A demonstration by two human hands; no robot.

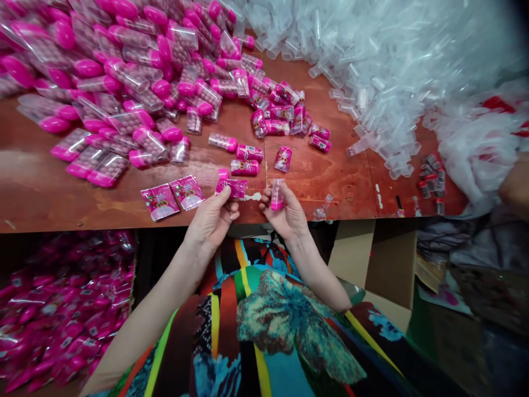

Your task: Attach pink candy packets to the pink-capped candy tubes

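My left hand pinches a pink printed packet between thumb and fingers, just above the table's front edge. Beside it my right hand is closed round a small clear tube with a pink end, held upright. A pink cap shows right behind the packet. To the left, two flat pink sachets lie side by side. Beyond my hands lie wrapped pink tubes and one more wrapped tube standing apart from them.
A large heap of pink-capped tubes filled with small balls covers the left of the table. Clear empty tubes pile up at the right, near a plastic bag. Below stand a box of pink packets and an open cardboard box.
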